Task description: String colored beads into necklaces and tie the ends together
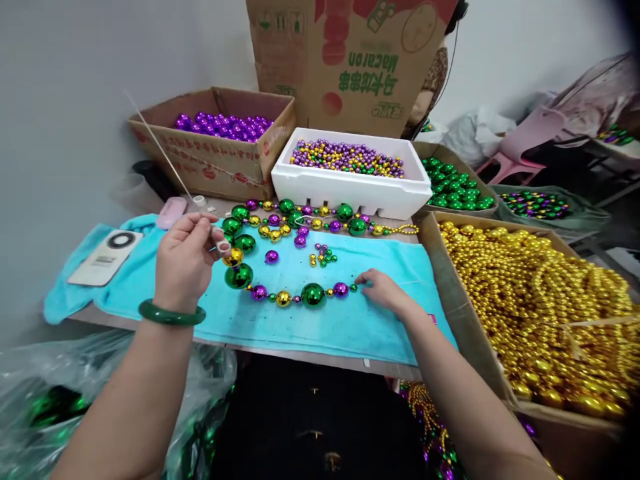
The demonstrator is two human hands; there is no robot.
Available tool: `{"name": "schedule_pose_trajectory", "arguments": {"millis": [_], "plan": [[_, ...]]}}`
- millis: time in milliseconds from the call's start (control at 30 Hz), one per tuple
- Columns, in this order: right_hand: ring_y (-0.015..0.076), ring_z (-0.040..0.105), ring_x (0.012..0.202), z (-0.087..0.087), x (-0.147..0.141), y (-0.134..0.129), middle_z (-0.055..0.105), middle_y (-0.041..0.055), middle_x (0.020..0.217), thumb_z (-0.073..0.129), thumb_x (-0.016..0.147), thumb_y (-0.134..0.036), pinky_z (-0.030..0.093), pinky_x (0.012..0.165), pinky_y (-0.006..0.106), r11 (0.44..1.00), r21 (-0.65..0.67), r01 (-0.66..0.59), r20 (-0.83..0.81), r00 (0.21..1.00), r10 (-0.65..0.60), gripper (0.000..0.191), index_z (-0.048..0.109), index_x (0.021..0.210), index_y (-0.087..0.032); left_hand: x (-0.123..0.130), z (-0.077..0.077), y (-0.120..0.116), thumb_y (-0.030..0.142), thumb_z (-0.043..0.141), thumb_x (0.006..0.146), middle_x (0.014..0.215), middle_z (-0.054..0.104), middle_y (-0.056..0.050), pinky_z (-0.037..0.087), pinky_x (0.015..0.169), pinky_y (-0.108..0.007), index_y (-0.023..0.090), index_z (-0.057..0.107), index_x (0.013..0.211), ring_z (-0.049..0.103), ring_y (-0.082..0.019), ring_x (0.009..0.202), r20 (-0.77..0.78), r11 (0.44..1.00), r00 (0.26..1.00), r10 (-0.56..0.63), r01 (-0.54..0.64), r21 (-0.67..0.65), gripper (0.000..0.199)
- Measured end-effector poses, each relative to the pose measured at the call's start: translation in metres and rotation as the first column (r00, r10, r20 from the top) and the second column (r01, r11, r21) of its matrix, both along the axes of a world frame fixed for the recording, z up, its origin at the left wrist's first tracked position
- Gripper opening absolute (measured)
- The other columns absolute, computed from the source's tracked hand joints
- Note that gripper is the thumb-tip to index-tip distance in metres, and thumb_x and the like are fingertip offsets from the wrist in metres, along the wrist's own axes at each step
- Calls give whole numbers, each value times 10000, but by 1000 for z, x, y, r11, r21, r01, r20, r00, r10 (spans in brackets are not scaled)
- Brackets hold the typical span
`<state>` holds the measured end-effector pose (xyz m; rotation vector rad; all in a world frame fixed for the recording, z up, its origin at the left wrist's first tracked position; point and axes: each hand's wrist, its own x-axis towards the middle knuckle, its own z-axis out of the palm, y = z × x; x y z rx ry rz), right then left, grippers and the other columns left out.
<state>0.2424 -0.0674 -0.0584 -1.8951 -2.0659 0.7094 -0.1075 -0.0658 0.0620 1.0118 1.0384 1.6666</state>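
My left hand [187, 250], with a green bangle at its wrist, is raised over the left part of the turquoise towel [280, 327]. Its thumb and finger are pinched together; what they hold is too small to make out. White wrapping shows on one finger. Just right of it, a bead string [313, 294] of large and small green, gold and purple beads curves along the towel. At that string's right end, the fingertips of my right hand [383, 291] close by a small green bead. A loose purple bead [271, 257] and a cluster of small beads [323, 255] lie between my hands.
A thin white rod [160, 147] slants up behind my left hand. A phone [106, 257] lies at left. Behind stand a carton [210, 157] of purple beads and a white foam box [350, 193] of mixed beads. A carton [460, 320] of gold beads is at right.
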Motion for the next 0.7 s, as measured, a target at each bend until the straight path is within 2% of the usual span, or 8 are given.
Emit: {"name": "schedule_pose_trajectory", "arguments": {"millis": [100, 200, 333, 467, 567, 633, 700], "plan": [[159, 574, 818, -15, -2, -5, 632, 70, 930, 586, 722, -125, 410, 760, 237, 1000, -3, 4, 19, 1000, -4, 148, 692, 818, -160, 3, 7, -1, 109, 522, 827, 583, 525, 1, 456, 439, -187, 124, 609, 816, 511, -87, 516, -5, 999, 1000, -14, 14, 53, 89], [150, 567, 789, -16, -5, -6, 638, 59, 865, 552, 749, -158, 405, 735, 232, 1000, 9, 1, 3, 1000, -1, 118, 670, 761, -159, 5, 20, -6, 114, 527, 834, 568, 515, 2, 445, 430, -186, 121, 615, 808, 510, -91, 520, -36, 996, 999, 9, -6, 89, 92], [139, 555, 678, -4, 10, -7, 636, 24, 715, 504, 774, -210, 398, 638, 232, 999, 30, 18, -51, 999, -17, 139, 635, 761, -166, 4, 43, -18, 111, 525, 834, 548, 520, 7, 436, 425, -203, 125, 615, 795, 487, -85, 467, -65, 994, 996, 69, -64, 87, 99], [141, 534, 589, 15, 49, -6, 609, 13, 630, 515, 746, -299, 390, 568, 248, 990, 76, 120, -139, 984, -109, 163, 619, 728, -175, 0, 61, -28, 125, 545, 812, 550, 529, 9, 428, 404, -222, 132, 619, 803, 468, -89, 430, -72, 986, 993, 95, -84, 142, 76], [148, 536, 562, 25, 84, -2, 610, 19, 615, 553, 701, -333, 399, 559, 263, 954, 105, 280, -173, 950, -260, 171, 626, 713, -179, 1, 57, -24, 129, 552, 793, 541, 521, 9, 420, 394, -202, 138, 625, 790, 468, -86, 444, -87, 991, 992, 87, -78, 106, 73], [156, 547, 572, 27, 103, 1, 618, 27, 619, 566, 688, -317, 402, 568, 271, 931, 114, 348, -108, 935, -337, 149, 627, 690, -182, 6, 43, -16, 147, 571, 778, 544, 514, 13, 413, 398, -179, 142, 623, 785, 471, -77, 462, -104, 1000, 994, 22, -21, 11, 53], [170, 562, 601, 24, 118, 4, 629, 37, 631, 565, 689, -286, 402, 579, 277, 923, 120, 366, 6, 929, -370, 119, 621, 658, -185, 13, 22, -6, 191, 595, 763, 553, 513, 22, 414, 410, -171, 143, 614, 801, 474, -69, 462, -141, 994, 988, -57, 43, -103, 64]]}}
